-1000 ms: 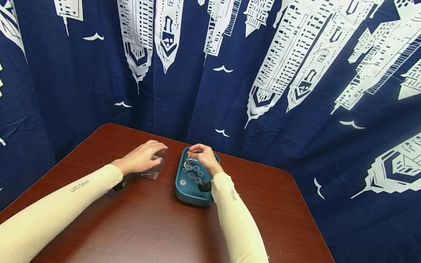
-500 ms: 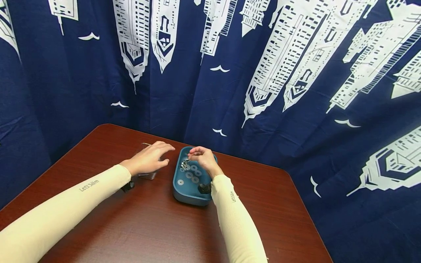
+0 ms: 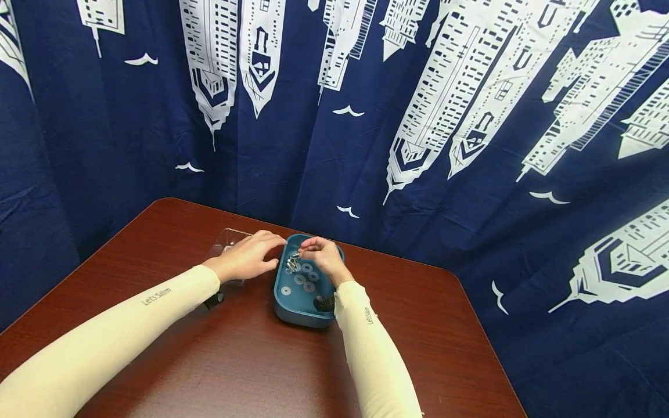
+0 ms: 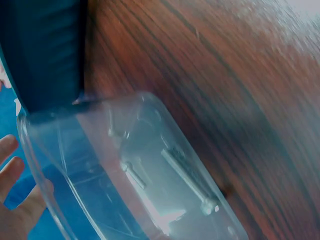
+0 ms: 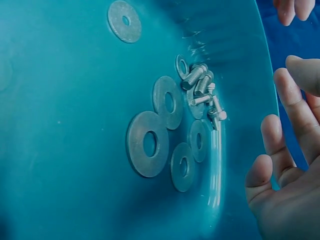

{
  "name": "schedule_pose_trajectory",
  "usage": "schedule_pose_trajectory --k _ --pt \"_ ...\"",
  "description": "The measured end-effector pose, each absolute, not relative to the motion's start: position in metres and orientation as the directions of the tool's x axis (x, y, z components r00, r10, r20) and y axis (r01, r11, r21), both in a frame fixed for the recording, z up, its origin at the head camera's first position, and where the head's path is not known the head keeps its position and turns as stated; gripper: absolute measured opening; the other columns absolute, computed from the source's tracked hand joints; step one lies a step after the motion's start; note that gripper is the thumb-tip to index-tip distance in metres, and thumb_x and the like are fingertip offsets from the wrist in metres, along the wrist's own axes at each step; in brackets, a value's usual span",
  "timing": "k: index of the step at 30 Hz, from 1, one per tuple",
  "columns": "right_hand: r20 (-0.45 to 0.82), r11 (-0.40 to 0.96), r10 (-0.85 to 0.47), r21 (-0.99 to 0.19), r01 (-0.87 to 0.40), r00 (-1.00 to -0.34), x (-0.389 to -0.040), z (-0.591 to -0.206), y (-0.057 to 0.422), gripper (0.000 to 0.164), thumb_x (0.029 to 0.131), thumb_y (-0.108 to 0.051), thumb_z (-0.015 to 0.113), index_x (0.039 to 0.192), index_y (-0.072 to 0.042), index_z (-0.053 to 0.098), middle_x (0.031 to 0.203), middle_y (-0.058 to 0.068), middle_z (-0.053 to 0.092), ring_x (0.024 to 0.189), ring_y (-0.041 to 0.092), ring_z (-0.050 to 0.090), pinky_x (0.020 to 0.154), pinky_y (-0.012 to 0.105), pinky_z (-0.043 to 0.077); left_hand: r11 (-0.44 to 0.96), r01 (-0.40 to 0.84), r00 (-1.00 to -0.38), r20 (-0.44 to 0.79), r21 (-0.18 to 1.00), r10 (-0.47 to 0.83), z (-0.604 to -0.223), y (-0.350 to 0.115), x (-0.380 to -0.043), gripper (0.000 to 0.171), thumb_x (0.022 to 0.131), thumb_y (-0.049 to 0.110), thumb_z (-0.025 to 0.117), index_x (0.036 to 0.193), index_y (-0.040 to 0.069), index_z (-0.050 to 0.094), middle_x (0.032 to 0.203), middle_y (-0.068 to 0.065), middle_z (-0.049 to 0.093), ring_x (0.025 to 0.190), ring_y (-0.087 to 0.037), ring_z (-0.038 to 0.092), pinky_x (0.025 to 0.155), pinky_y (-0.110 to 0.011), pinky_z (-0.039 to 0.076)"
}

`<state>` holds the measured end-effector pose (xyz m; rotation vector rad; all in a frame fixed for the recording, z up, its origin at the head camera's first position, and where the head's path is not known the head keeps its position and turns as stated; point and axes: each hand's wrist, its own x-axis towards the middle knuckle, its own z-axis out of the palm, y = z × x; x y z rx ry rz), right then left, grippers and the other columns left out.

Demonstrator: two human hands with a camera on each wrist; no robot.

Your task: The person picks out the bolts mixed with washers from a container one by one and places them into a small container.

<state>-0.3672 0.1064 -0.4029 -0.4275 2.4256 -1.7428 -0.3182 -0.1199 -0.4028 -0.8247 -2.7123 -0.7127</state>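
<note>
My left hand reaches from the left toward the blue tray, fingers extended and thumb apart, with nothing visible in it. In the left wrist view its fingers show beyond the clear plastic box. Over the tray's far part is my right hand, fingers bent and thumb near the index finger; whether something small is pinched there is hidden. Flat washers of different sizes lie on the tray floor. Several short bolts are heaped by the tray wall.
The clear box stands left of the tray, partly behind my left hand, with bolts lying inside. The reddish-brown table reaches a dark blue curtain with white building prints. A black wrist strap piece overlaps the tray's near right.
My left hand has moved right, from over the clear box to the tray's left rim, uncovering part of the box. My right hand stays almost in place above the tray.
</note>
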Motion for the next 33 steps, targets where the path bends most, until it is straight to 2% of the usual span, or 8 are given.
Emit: schedule_pose_trajectory --k 7,12,19,28,33 --pt "0.058 0.301 -0.309 -0.941 -0.156 -0.949 -0.369 -0.410 0.105 0.026 0.086 0.006 0.069 0.111 0.008 0.066 0.107 0.025 0.073 0.088 0.011 0.071 0.092 0.036 0.057 0.737 0.563 -0.825 0.303 0.374 0.476 -0.408 -0.112 -0.320 0.051 0.095 0.028 0.066 0.142 0.012 0.056 0.143 -0.005 0.059 0.135 -0.027 0.046 0.111 -0.055 0.040" --pt "0.054 0.296 -0.304 -0.943 -0.149 -0.951 -0.369 -0.414 0.105 0.022 0.085 0.006 0.070 0.107 0.005 0.067 0.108 0.026 0.073 0.087 0.011 0.071 0.094 0.041 0.056 0.740 0.570 -0.820 0.309 0.357 0.483 -0.409 -0.108 -0.320 0.052 0.094 0.027 0.065 0.142 0.010 0.056 0.143 -0.007 0.058 0.135 -0.028 0.046 0.110 -0.054 0.040" --pt "0.045 0.287 -0.298 -0.948 -0.135 -0.953 -0.368 -0.414 0.106 0.024 0.085 0.007 0.070 0.109 0.006 0.067 0.109 0.026 0.072 0.092 0.017 0.073 0.099 0.047 0.053 0.730 0.579 -0.814 0.306 0.363 0.493 -0.409 -0.104 -0.320 0.050 0.094 0.023 0.065 0.141 0.008 0.057 0.142 -0.007 0.059 0.134 -0.027 0.047 0.111 -0.049 0.041" --pt "0.027 0.318 -0.298 -0.940 -0.125 -0.954 -0.368 -0.418 0.107 0.021 0.085 0.006 0.070 0.106 0.003 0.068 0.107 0.025 0.073 0.090 0.017 0.073 0.090 0.033 0.057 0.714 0.588 -0.809 0.299 0.381 0.506 -0.412 -0.101 -0.321 0.049 0.094 0.022 0.065 0.140 0.006 0.057 0.140 -0.008 0.060 0.134 -0.027 0.046 0.113 -0.047 0.040" --pt "0.016 0.327 -0.298 -0.938 -0.118 -0.954 -0.369 -0.419 0.106 0.021 0.085 0.007 0.068 0.106 0.003 0.068 0.104 0.022 0.074 0.088 0.016 0.072 0.092 0.037 0.056 0.720 0.578 -0.816 0.288 0.384 0.502 -0.411 -0.101 -0.321 0.050 0.094 0.023 0.065 0.141 0.006 0.056 0.141 -0.009 0.060 0.135 -0.028 0.044 0.113 -0.047 0.040"
